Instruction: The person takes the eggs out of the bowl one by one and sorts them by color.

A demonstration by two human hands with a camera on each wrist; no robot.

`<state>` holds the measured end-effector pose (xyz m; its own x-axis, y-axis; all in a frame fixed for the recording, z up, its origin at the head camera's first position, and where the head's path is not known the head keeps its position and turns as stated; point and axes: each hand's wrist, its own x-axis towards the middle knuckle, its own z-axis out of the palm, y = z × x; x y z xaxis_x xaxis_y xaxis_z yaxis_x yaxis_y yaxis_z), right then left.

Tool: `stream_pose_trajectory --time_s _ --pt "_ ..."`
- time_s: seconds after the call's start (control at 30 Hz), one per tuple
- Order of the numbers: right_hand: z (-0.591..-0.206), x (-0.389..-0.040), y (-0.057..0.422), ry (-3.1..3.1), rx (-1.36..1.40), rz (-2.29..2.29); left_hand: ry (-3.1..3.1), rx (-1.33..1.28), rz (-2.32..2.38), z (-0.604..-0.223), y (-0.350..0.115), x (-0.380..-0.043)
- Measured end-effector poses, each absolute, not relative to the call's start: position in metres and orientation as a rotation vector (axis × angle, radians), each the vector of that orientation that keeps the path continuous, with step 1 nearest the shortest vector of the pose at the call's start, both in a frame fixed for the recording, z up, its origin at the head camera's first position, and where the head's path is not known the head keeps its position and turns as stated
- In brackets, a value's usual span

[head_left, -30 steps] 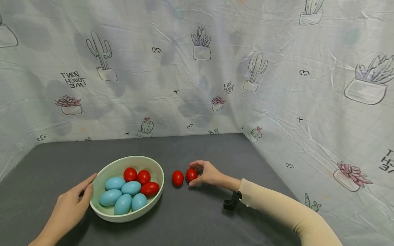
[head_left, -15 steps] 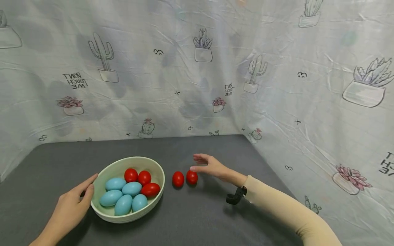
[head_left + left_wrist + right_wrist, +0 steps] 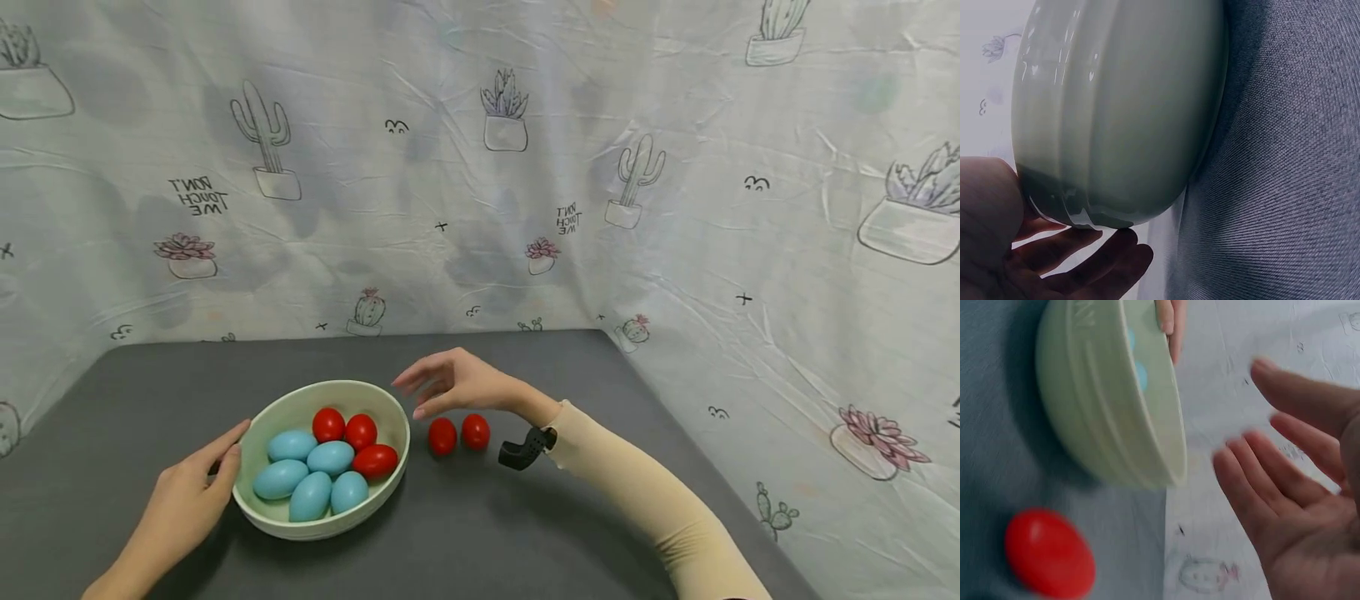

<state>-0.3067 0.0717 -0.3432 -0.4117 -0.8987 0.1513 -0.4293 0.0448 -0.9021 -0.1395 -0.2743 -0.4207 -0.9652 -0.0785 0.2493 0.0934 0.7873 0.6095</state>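
My left hand (image 3: 183, 500) holds the side of a pale green bowl (image 3: 315, 529), its thumb at the rim. Its fingers (image 3: 1104, 259) lie against the outer wall in the left wrist view. Inside the bowl are several blue eggs (image 3: 281, 479) and three red eggs (image 3: 375, 461). My right hand (image 3: 461, 381) hovers just right of the bowl's rim, holding nothing, fingers apart and loosely bent. Below it, two more red eggs (image 3: 442, 436) lie side by side on the table; the right wrist view shows one red egg (image 3: 1050, 553).
The table has a dark grey cloth top (image 3: 487, 533). A pale plastic sheet (image 3: 450, 183) printed with cacti and potted plants hangs behind and along the right. A black band (image 3: 525, 450) shows at my right wrist.
My right hand has let go of the right-hand red egg, risen off it and moved left toward the bowl. The left hand keeps its place on the bowl. The head view has shifted slightly.
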Motion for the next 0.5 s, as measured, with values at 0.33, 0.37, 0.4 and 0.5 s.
stream_pose_trajectory --time_s 0.33,0.37,0.4,0.5 --pt "-0.35 -0.307 0.018 1.594 -1.308 -0.969 -2.731 -0.005 -0.954 -0.419 -0.275 -0.14" --pt "-0.351 -0.308 0.014 1.595 -1.314 -0.941 -2.729 -0.004 -0.951 -0.419 -0.275 -0.14" --pt "-0.353 -0.308 0.011 1.599 -1.322 -0.913 -2.73 -0.005 -0.951 -0.419 -0.275 -0.14" --pt "-0.354 -0.31 0.003 1.619 -1.349 -0.838 -2.73 0.0 -0.948 -0.42 -0.275 -0.139"
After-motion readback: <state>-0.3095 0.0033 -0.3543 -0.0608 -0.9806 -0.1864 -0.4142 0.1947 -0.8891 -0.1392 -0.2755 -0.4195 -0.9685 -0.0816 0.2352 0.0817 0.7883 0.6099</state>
